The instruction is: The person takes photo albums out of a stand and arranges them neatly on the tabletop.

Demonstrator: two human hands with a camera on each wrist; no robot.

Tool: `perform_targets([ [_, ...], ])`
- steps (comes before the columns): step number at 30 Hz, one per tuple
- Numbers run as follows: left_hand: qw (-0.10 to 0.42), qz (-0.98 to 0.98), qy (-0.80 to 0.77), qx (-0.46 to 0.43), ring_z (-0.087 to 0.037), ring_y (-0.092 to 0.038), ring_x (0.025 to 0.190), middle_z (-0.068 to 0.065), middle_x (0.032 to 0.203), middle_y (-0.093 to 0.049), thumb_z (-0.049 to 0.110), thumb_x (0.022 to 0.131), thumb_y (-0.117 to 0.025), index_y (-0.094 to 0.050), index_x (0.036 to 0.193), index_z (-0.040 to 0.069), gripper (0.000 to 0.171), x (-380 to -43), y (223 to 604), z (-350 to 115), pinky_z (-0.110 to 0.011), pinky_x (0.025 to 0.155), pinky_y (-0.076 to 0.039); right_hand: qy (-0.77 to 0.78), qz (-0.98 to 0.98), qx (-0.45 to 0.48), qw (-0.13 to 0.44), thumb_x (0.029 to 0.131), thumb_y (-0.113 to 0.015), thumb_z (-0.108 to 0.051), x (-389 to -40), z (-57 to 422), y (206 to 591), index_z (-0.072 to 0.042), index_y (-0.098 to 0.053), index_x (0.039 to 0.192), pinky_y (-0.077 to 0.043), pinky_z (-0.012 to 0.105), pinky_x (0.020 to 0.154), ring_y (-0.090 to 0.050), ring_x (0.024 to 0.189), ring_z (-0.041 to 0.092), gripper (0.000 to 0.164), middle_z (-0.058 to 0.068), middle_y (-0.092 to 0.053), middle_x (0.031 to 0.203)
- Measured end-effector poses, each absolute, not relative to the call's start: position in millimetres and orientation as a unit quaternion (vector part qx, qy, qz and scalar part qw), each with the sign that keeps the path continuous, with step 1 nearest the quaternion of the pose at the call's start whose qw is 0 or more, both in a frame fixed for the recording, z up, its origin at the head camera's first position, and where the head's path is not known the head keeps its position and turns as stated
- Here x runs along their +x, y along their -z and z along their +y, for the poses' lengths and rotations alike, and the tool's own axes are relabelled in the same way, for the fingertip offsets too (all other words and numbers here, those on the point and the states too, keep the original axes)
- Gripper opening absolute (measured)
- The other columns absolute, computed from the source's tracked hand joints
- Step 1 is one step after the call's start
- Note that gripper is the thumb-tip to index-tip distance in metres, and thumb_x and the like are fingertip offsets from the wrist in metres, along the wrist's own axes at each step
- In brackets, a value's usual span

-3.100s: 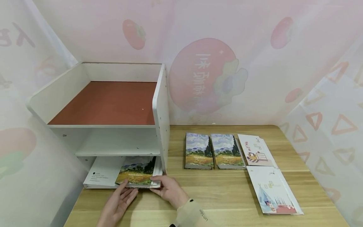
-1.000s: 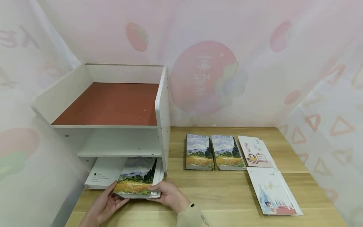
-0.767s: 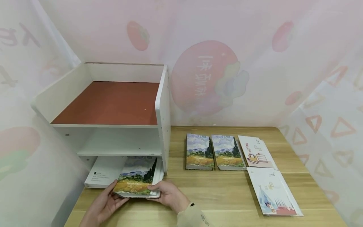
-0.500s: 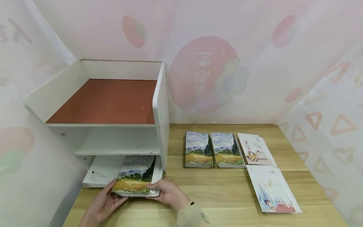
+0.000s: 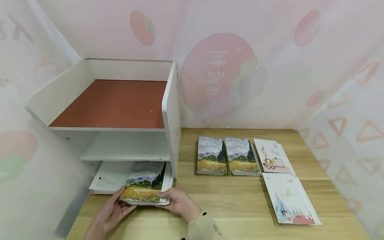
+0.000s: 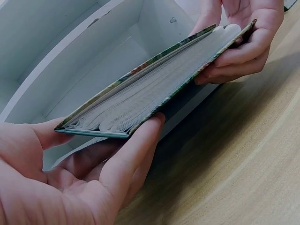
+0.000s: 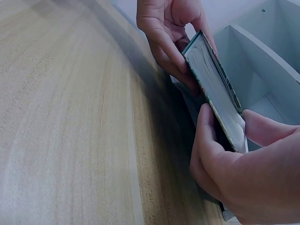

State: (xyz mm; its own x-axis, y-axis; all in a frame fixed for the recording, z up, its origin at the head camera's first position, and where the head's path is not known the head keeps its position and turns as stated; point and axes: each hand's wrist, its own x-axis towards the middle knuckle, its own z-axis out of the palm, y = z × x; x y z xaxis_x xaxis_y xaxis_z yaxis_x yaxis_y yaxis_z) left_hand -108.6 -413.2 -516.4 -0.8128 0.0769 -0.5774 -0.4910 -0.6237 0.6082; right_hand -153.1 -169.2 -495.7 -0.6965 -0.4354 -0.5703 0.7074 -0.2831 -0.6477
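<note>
A photo album (image 5: 144,186) with a painted landscape cover is held at the front of the shelf's bottom compartment. My left hand (image 5: 108,213) grips its front left corner, thumb on top and fingers beneath. At the front right corner my right hand (image 5: 181,203) pinches it between thumb and fingers. Both wrist views show the album's page edges (image 6: 154,84) facing out, with the album raised above the tabletop. Its far end is inside the compartment. A white album (image 5: 111,176) lies at the left in that compartment, and more white covers (image 5: 168,180) show at its right.
The white shelf unit (image 5: 171,116) has a reddish-brown top board (image 5: 114,103) and a middle shelf. Right of it on the wooden table (image 5: 228,206) lie two landscape photo albums (image 5: 211,156) and two white illustrated albums (image 5: 289,200). A printed curtain hangs behind.
Since about three seconds ago the landscape album has come forward toward me, and my left hand has moved to its left corner. Over the last second the hands hold nearly still.
</note>
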Motion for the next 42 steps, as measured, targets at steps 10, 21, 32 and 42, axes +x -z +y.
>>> perform_targets([
  [10, 0.167, 0.398, -0.866, -0.251, -0.033, -0.063, 0.107, -0.017, 0.113, -0.061, 0.038, 0.1, -0.059, -0.038, 0.135, 0.015, 0.046, -109, 514, -413, -0.048, 0.102, -0.043, 0.799, 0.456, 0.134, 0.368, 0.093, -0.055, 0.011, -154, -167, 492, 0.017, -0.042, 0.125, -0.05, 0.047, 0.096, -0.06, 0.111, 0.037, 0.035, 0.024, -0.063, 0.112],
  [21, 0.168, 0.443, -0.847, -0.243, -0.031, -0.063, 0.103, -0.019, 0.118, -0.054, 0.038, 0.1, -0.058, -0.05, 0.124, 0.019, 0.032, -106, 510, -416, -0.05, 0.102, -0.043, 0.808, 0.432, 0.134, 0.378, 0.093, -0.053, 0.011, -150, -166, 488, 0.017, -0.037, 0.132, -0.05, 0.046, 0.096, -0.057, 0.116, 0.04, 0.042, 0.024, -0.061, 0.116],
  [32, 0.188, 0.483, -0.829, -0.209, -0.031, -0.061, 0.108, -0.017, 0.121, -0.052, 0.038, 0.103, -0.052, -0.018, 0.15, 0.007, 0.065, -100, 502, -422, -0.05, 0.103, -0.042, 0.809, 0.426, 0.135, 0.382, 0.091, -0.055, 0.013, -145, -166, 486, 0.017, -0.045, 0.128, -0.052, 0.048, 0.092, -0.058, 0.113, 0.043, 0.039, 0.024, -0.065, 0.111],
  [42, 0.209, 0.476, -0.833, -0.188, -0.033, -0.063, 0.108, -0.015, 0.112, -0.063, 0.034, 0.102, -0.055, -0.049, 0.125, 0.012, 0.032, -96, 499, -426, -0.05, 0.1, -0.044, 0.81, 0.439, 0.127, 0.368, 0.089, -0.056, 0.016, -141, -163, 483, 0.017, -0.04, 0.131, -0.051, 0.051, 0.092, -0.058, 0.112, 0.044, 0.045, 0.026, -0.063, 0.112],
])
